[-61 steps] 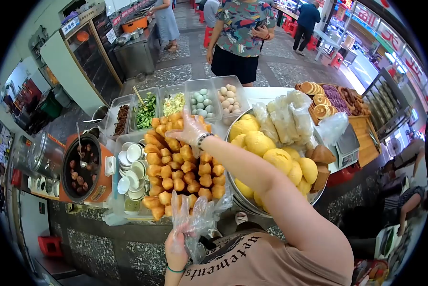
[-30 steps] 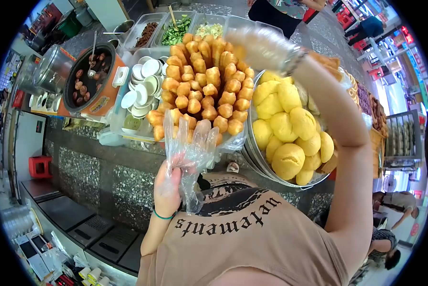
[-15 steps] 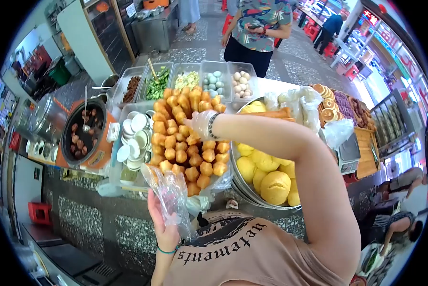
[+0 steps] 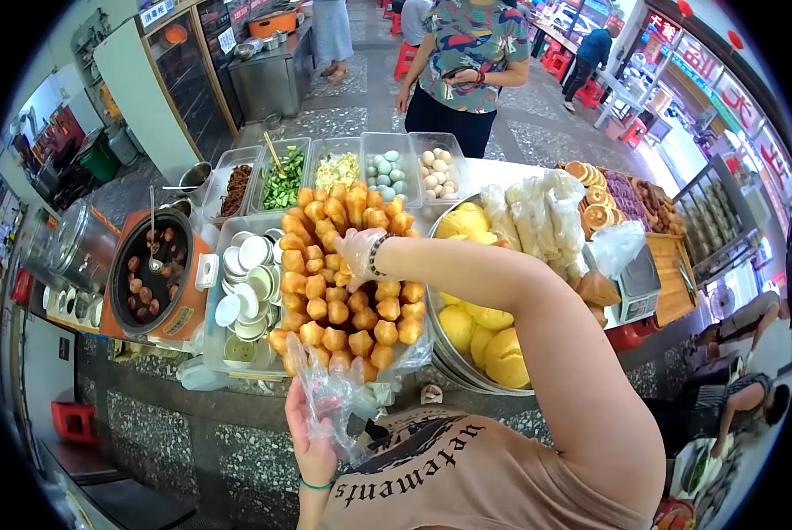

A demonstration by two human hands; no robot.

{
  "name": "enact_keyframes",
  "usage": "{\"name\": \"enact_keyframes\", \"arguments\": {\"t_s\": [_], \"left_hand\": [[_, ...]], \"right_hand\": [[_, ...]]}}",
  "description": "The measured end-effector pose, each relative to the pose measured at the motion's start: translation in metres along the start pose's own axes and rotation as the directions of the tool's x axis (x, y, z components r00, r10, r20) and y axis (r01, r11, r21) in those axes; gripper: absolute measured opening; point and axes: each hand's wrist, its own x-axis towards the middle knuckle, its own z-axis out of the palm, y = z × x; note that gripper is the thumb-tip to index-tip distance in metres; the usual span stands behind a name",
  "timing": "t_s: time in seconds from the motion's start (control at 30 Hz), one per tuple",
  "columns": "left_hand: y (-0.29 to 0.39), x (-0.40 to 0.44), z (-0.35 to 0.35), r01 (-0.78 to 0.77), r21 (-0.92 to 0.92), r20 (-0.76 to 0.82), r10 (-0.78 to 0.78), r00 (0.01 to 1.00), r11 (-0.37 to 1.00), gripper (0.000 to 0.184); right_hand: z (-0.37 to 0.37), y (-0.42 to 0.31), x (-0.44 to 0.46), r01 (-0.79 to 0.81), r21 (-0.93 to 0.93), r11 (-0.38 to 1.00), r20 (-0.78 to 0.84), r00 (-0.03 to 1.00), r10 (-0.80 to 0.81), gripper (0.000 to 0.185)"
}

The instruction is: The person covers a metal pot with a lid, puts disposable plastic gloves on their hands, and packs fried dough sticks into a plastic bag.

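Note:
My right hand (image 4: 362, 256), in a thin clear plastic glove, reaches over a packed stand of upright fried dough sticks (image 4: 361, 316). Its fingers close around the top of one stick near the middle; part of the grip is hidden. Lower down, my left hand (image 4: 306, 433) holds a crumpled clear plastic bag (image 4: 330, 393) by its side, just in front of the nearest dough sticks. Whether anything lies inside the bag I cannot tell. Right of the sticks, a large metal basin (image 4: 440, 358) holds yellow buns (image 4: 505, 358), partly covered by my right forearm.
Left are a tub of white lids (image 4: 255, 252) and an orange pot (image 4: 188, 296) of dark eggs. Behind stand containers of chopped greens (image 4: 290, 168) and pale eggs (image 4: 387, 172). Right are bagged food (image 4: 550, 212), a scale (image 4: 636, 283) and flat cakes (image 4: 597, 208). A person (image 4: 471, 62) stands opposite.
My right hand has shifted slightly down and left among the dough sticks. My left hand and the bag sit a little lower and further right. The view has tilted up slightly.

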Motion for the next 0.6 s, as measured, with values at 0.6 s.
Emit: {"name": "enact_keyframes", "arguments": {"t_s": [0.6], "left_hand": [[0.005, -0.001, -0.001, 0.031, -0.067, 0.136, -0.022, 0.99, 0.997, 0.048]], "right_hand": [[0.004, -0.011, 0.04, 0.005, -0.1, 0.995, 0.089, 0.996, 0.004, 0.041]]}}
